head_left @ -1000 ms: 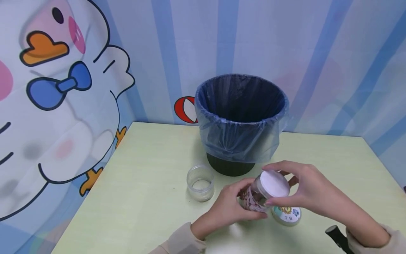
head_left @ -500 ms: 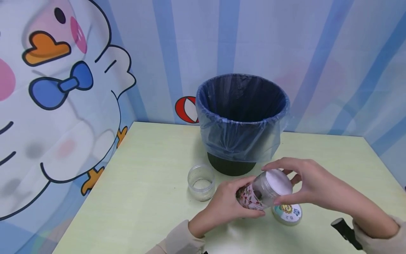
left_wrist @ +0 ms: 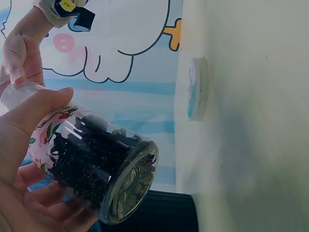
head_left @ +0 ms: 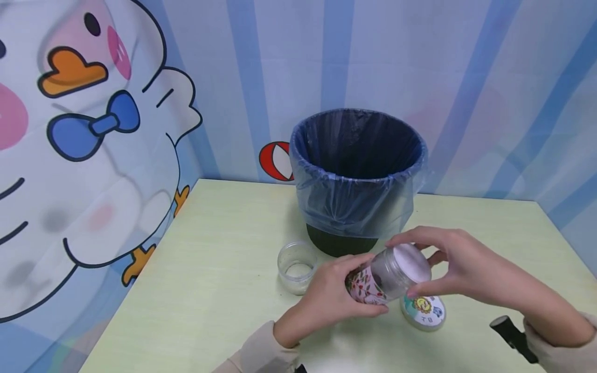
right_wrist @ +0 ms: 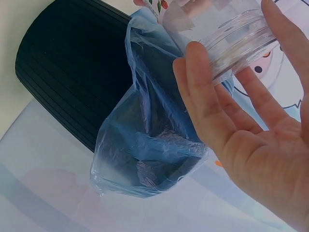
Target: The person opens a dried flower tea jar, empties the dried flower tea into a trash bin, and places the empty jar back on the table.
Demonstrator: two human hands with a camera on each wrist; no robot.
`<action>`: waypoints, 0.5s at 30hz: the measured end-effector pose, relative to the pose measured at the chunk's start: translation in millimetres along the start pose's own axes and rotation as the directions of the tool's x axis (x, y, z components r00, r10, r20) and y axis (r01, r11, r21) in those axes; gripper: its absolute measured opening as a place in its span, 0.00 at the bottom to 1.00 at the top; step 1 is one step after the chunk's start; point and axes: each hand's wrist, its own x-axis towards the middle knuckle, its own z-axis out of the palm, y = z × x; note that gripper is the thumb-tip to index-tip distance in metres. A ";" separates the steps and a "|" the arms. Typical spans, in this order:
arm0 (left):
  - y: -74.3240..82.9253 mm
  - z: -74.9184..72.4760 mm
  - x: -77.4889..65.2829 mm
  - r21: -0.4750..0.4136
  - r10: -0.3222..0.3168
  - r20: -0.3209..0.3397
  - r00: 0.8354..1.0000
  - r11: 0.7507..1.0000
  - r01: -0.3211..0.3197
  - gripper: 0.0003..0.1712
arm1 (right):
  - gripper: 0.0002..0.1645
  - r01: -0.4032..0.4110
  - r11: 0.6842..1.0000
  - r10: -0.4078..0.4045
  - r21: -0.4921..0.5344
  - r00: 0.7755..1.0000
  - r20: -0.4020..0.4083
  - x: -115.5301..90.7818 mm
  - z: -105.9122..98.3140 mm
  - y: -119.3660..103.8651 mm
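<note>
My left hand (head_left: 333,290) grips the body of a clear plastic jar (head_left: 384,274) with a floral label. The jar tilts, its white-covered mouth toward the right. Dark, shrivelled bits (left_wrist: 87,154) fill the jar near its base, as the left wrist view shows. Around the rim at the mouth end, the thumb and fingers of my right hand (head_left: 459,264) hold the jar. In the right wrist view, the neck (right_wrist: 241,38) looks see-through between those fingers. A round lid (head_left: 423,312) with a sun picture lies on the table under the jar.
A dark bin (head_left: 342,241) lined with a blue plastic bag (head_left: 354,202) stands behind the hands. Left of it, a clear open container (head_left: 297,269) sits on the pale table (head_left: 210,269). A printed cartoon backdrop (head_left: 387,57) rises behind the table.
The jar has tipped further onto its side, and more of its clear neck shows. My right hand has shifted slightly up and right with the rim.
</note>
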 end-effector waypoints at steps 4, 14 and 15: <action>2.0 -4.1 -0.4 0.032 0.019 -0.018 1.000 0.999 -0.018 0.46 | 0.36 0.003 1.000 -0.003 0.007 1.000 -0.002 1.4 -1.2 -3.5; 5.5 -12.5 -0.9 0.096 0.064 -0.055 0.996 0.994 -0.059 0.46 | 0.35 0.019 0.999 -0.019 0.029 1.000 -0.003 3.0 -5.9 -8.5; 6.2 -13.7 -0.8 0.100 0.064 -0.056 0.996 0.993 -0.058 0.45 | 0.36 0.027 0.999 -0.027 0.029 1.000 -0.004 3.1 -6.0 -8.6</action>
